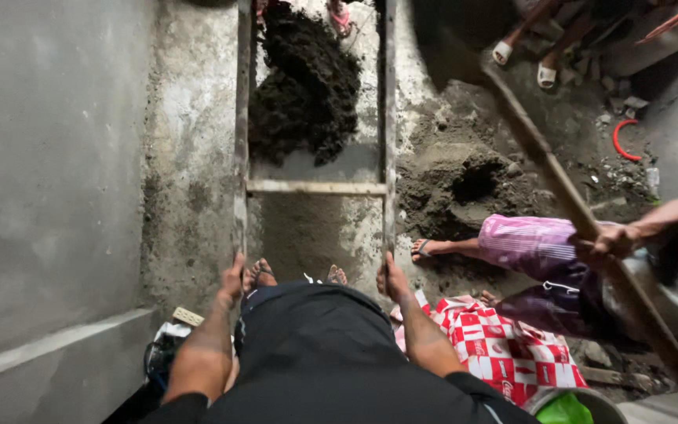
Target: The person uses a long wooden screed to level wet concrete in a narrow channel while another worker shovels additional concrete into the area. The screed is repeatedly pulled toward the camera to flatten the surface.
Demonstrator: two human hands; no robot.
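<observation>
Hands: my left hand (pixel 233 279) and right hand (pixel 390 279) each curl around a side rail of the wooden frame (pixel 315 187).
Far: dark soil heap (pixel 304 86) lies between the rails.

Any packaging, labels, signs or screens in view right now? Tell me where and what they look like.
Printed sack or sheet: on the ground just right of the right hand, flat and crumpled, red and white checks with small repeated logos.
No signs or screens show.
</observation>
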